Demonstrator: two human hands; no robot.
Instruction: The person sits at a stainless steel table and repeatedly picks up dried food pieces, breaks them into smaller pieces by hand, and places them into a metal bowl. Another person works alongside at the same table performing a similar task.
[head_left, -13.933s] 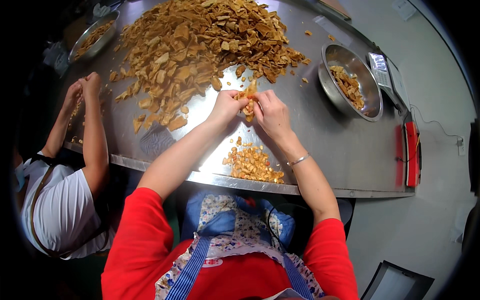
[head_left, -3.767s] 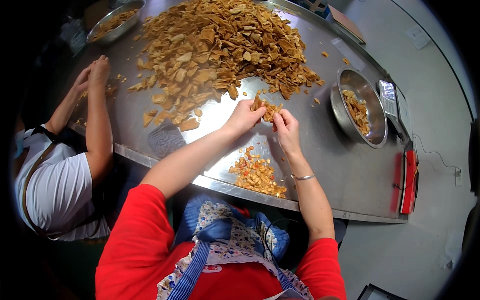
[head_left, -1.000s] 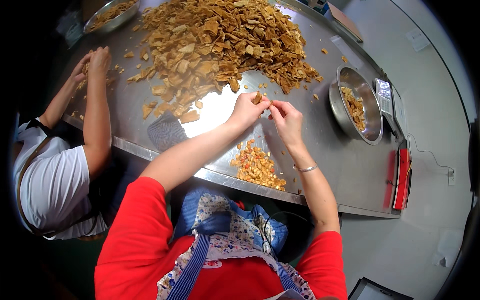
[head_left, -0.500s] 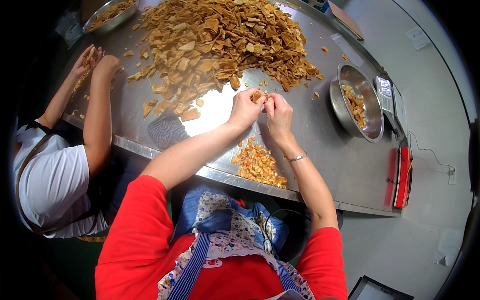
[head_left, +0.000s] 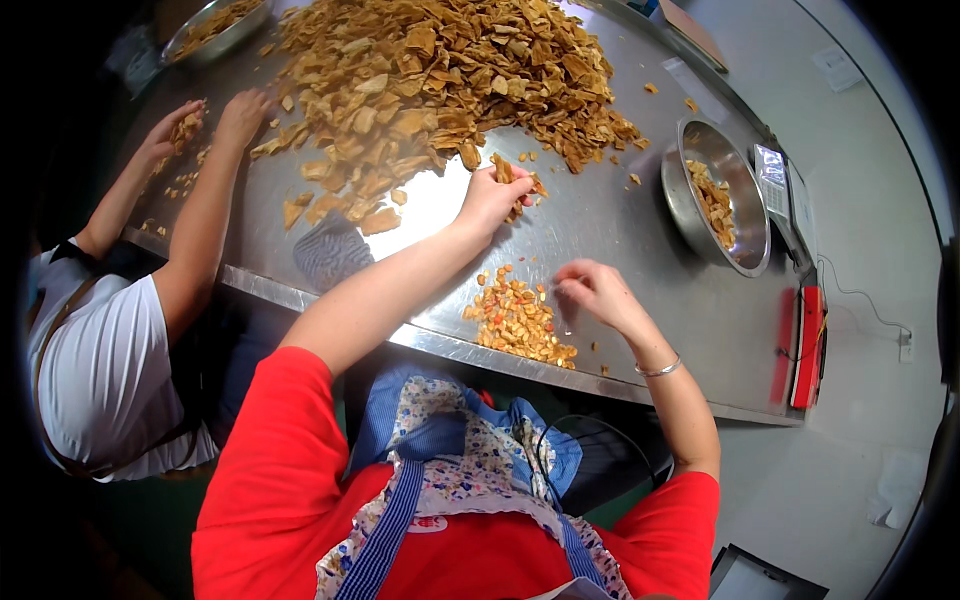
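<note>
Thin brown dried pieces stick out of my left hand, which is closed around them over the steel table. Lower and to the right, my right hand hovers beside a small pile of golden, nut-like bits with a few reddish ones among them. Its fingers are slightly apart and a little blurred, and nothing shows in them. Beyond my left hand lies a large heap of the brown dried pieces.
A steel bowl partly filled with brown pieces stands at the right, beside a scale. A grey cloth lies left of my forearm. At the left, a co-worker's hands work over scattered bits; another bowl is behind.
My right hand has come away from my left hand and moved down and right to the nut-like pile. My left hand keeps its brown pieces. The co-worker's hands have moved apart.
</note>
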